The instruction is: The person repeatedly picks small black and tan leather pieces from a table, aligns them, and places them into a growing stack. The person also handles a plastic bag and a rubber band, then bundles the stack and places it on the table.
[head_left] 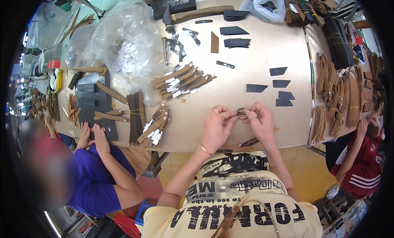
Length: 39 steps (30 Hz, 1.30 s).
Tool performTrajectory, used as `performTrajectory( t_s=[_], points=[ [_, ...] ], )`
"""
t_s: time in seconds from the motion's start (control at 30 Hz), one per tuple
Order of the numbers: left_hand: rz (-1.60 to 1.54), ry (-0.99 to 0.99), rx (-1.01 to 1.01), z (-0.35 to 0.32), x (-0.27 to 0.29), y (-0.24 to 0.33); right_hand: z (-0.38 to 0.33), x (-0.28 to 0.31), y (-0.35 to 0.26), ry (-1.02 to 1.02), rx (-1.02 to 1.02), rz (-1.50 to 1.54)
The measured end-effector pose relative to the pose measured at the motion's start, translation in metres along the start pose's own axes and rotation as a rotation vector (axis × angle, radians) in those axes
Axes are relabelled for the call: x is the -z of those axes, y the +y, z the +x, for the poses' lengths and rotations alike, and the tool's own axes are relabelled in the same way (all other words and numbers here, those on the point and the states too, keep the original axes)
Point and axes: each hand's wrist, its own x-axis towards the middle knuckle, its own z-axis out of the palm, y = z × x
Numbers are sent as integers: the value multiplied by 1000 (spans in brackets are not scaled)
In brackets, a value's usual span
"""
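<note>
Both my hands pinch a small dark looped strip (pixel 241 112) over the table near its front edge. My left hand (pixel 218 125) grips its left end between thumb and finger. At the other end, the fingertips of my right hand (pixel 261 122) are closed on it. Below them, by the table edge, lie brown and dark strips (pixel 249 142), partly hidden by my right forearm. Dark slant-cut pieces (pixel 257 88) are spread beyond my right hand. A dark narrow strip with a light centre (pixel 225 64) lies farther off.
White-tagged brown strips (pixel 180 82) and banded bundles (pixel 154 125) lie to the left, near a clear plastic bag (pixel 127 41). A hammer (pixel 201 13) lies at the back. Banded brown strips (pixel 332 94) fill the right side. A co-worker's hands (pixel 94 135) rest on a dark board at left; another person (pixel 361 156) works at right.
</note>
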Motion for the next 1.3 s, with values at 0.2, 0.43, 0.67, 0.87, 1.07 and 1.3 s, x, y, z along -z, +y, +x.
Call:
performTrajectory(
  t_s=[0.2, 0.43, 0.67, 0.87, 1.07, 1.3],
  points=[
    [50, -101, 100, 12, 6, 2, 0, 3, -5, -16, -14, -72],
    [220, 138, -13, 4, -19, 5, 0, 5, 13, 35, 29, 76],
    [18, 167, 56, 13, 43, 11, 1, 5, 15, 46, 34, 36],
    [589, 706, -223, 122, 240, -44, 1, 1, 9, 60, 37, 20],
    [712, 489, -9, 165, 257, -98, 1, 0, 9, 77, 33, 45],
    [567, 803, 58, 118, 258, -54, 1, 0, 9, 70, 7, 81]
  ],
)
